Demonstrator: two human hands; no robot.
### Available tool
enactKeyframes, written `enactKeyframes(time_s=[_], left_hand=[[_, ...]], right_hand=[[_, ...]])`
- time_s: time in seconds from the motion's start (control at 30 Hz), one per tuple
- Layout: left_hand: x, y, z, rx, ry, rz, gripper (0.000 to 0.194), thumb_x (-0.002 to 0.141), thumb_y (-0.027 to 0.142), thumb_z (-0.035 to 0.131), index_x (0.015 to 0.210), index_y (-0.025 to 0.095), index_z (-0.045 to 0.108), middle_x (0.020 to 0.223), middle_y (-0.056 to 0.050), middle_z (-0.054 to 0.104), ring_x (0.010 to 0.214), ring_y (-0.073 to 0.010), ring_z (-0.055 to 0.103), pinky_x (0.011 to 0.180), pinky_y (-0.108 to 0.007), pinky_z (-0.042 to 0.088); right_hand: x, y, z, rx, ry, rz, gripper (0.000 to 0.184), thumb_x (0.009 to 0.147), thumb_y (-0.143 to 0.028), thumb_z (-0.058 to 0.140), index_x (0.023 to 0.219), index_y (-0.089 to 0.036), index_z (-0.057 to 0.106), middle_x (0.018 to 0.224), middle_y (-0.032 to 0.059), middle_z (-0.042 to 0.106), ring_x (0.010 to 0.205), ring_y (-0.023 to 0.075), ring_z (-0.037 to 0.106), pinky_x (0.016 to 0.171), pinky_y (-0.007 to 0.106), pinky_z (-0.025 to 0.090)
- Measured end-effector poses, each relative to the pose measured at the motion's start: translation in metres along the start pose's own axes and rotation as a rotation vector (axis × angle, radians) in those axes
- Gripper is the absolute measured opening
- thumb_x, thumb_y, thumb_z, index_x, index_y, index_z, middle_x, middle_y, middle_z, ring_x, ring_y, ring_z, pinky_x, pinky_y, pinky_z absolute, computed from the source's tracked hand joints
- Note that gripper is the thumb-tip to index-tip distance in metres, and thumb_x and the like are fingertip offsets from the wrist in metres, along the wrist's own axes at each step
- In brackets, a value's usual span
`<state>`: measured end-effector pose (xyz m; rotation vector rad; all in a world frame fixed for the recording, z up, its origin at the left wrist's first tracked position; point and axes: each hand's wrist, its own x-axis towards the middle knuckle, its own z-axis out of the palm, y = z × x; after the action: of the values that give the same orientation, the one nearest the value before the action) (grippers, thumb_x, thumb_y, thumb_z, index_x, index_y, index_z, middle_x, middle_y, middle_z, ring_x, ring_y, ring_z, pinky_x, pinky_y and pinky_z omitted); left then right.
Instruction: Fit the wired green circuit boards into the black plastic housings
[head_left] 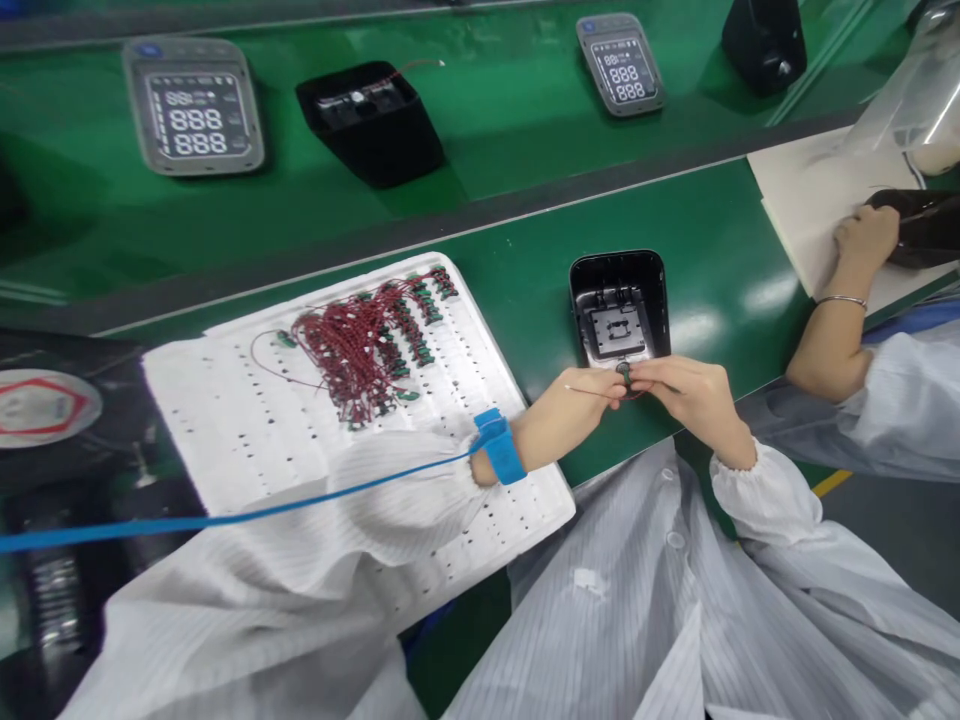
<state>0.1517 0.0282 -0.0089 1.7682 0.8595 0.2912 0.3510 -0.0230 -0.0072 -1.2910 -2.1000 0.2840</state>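
Two bare hands meet at one small, round green part [624, 371] with a thin red wire. The left hand [577, 402], with a bright blue cloth strap [499, 447] at its wrist, and the right hand [688, 390] both pinch it. It is by the near edge of an open black plastic case [657, 290]. A white foam tray [217, 430] holds many dark red wires [349, 350] to the left.

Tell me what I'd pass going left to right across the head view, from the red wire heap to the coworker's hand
Red wire heap, blue wrist strap, left hand, small green part, right hand, coworker's hand.
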Motion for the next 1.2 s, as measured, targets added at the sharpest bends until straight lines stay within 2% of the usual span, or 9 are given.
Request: enactKeyframes(time_s=[0.07,0.13,0.23,0.33,0.5,0.63,0.83,1.03,1.2], left_hand=[[-0.005,0.001,-0.006,0.400,0.080,0.125,0.025,0.105,0.021,0.043,0.095,0.016,0.066,0.091,-0.005,0.069,0.080,-0.0159,0.064,0.072,-0.027,0.050],[-0.008,0.000,-0.008,0.731,0.120,0.176,0.028,0.107,0.027,0.042,0.103,0.014,0.066,0.097,-0.009,0.068,0.088,-0.0199,0.064,0.075,-0.031,0.049],[-0.007,-0.005,-0.006,0.961,0.080,0.215,0.034,0.106,0.034,0.043,0.096,0.012,0.067,0.096,-0.011,0.065,0.088,-0.0217,0.063,0.072,-0.032,0.046],[-0.005,-0.010,0.000,0.987,0.071,0.261,0.036,0.107,0.033,0.041,0.093,0.011,0.066,0.095,-0.012,0.064,0.086,-0.0216,0.061,0.071,-0.032,0.044],[-0.005,-0.010,0.001,0.963,0.066,0.257,0.039,0.108,0.033,0.037,0.094,0.010,0.067,0.096,-0.012,0.063,0.088,-0.0218,0.060,0.072,-0.032,0.043],[-0.005,-0.009,0.002,0.962,0.085,0.265,0.039,0.108,0.031,0.037,0.095,0.009,0.066,0.095,-0.013,0.062,0.090,-0.0229,0.059,0.071,-0.032,0.042],[-0.004,-0.010,0.003,0.961,0.084,0.265,0.037,0.108,0.030,0.037,0.100,0.008,0.066,0.101,-0.014,0.063,0.093,-0.0231,0.061,0.071,-0.032,0.043],[-0.005,-0.006,0.002,0.946,0.060,0.248,0.037,0.108,0.029,0.036,0.104,0.007,0.066,0.104,-0.015,0.063,0.095,-0.0237,0.062,0.071,-0.032,0.043],[-0.004,-0.007,0.002,0.926,0.060,0.237,0.038,0.108,0.029,0.034,0.105,0.007,0.065,0.106,-0.016,0.062,0.094,-0.0238,0.062,0.071,-0.033,0.044]], right_hand=[[0.002,0.007,-0.001,-0.005,-0.053,0.034,0.017,0.095,-0.013,0.063,0.095,-0.020,0.078,0.101,0.0023,0.080,0.092,0.0170,0.077,0.085,0.028,0.064],[0.005,0.014,-0.001,-0.015,-0.123,0.070,0.017,0.094,-0.013,0.064,0.094,-0.022,0.079,0.101,0.0019,0.080,0.093,0.0183,0.077,0.086,0.030,0.063],[0.012,0.018,0.003,-0.041,-0.244,0.110,0.019,0.091,-0.009,0.065,0.090,-0.022,0.079,0.097,0.0024,0.080,0.089,0.0201,0.077,0.082,0.031,0.062],[0.019,0.016,0.008,-0.077,-0.336,0.161,0.024,0.087,-0.003,0.062,0.083,-0.022,0.078,0.091,0.0021,0.080,0.083,0.0199,0.075,0.077,0.031,0.059],[0.026,0.007,0.006,-0.161,-0.378,0.178,0.030,0.086,0.002,0.056,0.079,-0.019,0.076,0.087,0.0030,0.079,0.079,0.0187,0.074,0.072,0.028,0.055],[0.023,0.001,0.004,-0.232,-0.405,0.156,0.032,0.089,0.001,0.052,0.086,-0.018,0.077,0.094,0.0055,0.079,0.083,0.0199,0.073,0.072,0.029,0.054],[0.014,-0.001,0.006,-0.294,-0.344,0.127,0.033,0.096,-0.006,0.050,0.108,-0.018,0.078,0.108,0.0084,0.078,0.092,0.0211,0.073,0.075,0.029,0.055],[0.014,0.003,0.007,-0.280,-0.355,0.132,0.040,0.091,-0.001,0.046,0.102,-0.020,0.079,0.106,0.0072,0.077,0.087,0.0193,0.072,0.074,0.030,0.055],[0.021,0.005,0.009,-0.280,-0.361,0.151,0.038,0.089,-0.001,0.046,0.091,-0.019,0.080,0.095,0.0072,0.077,0.081,0.0197,0.068,0.069,0.031,0.052]])
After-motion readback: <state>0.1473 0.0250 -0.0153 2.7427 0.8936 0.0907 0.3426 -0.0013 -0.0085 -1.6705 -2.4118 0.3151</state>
